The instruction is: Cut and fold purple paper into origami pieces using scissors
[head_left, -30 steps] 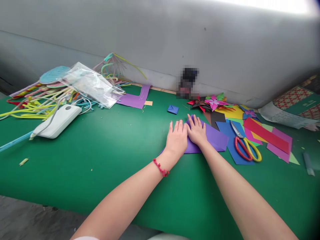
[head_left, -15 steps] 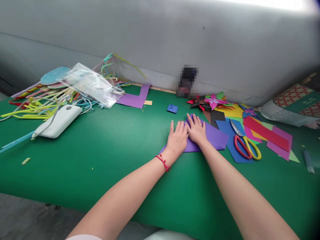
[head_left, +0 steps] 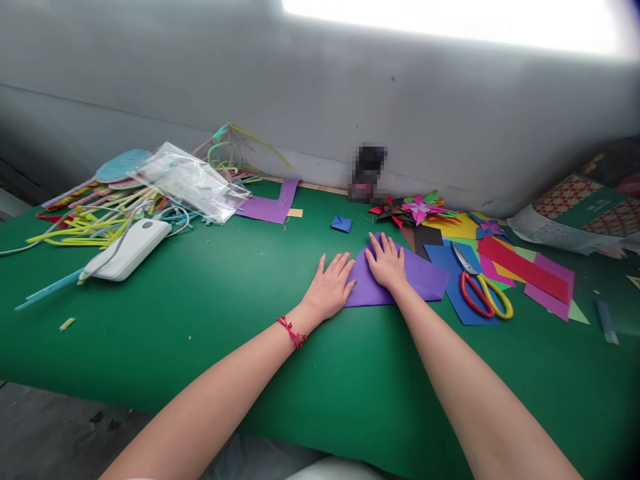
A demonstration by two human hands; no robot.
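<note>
Folded purple paper lies flat on the green table in front of me. My right hand rests on its upper part with the fingers spread. At the sheet's left end is my left hand, palm down and fingers apart, covering that corner. A red string bracelet circles my left wrist. A small folded blue paper piece sits just beyond the hands. Right of the purple paper, scissors with one red and one yellow handle lie on blue paper.
Coloured sheets, including a red strip, and folded paper flowers spread along the right and back. To the left are a white power bank, a clear plastic bag and fuzzy craft stems. A patterned box stands far right.
My left hand has slid left, away from my right hand, along the purple paper to its left end. My right hand stays on the paper. The view has tilted and shifted slightly.
</note>
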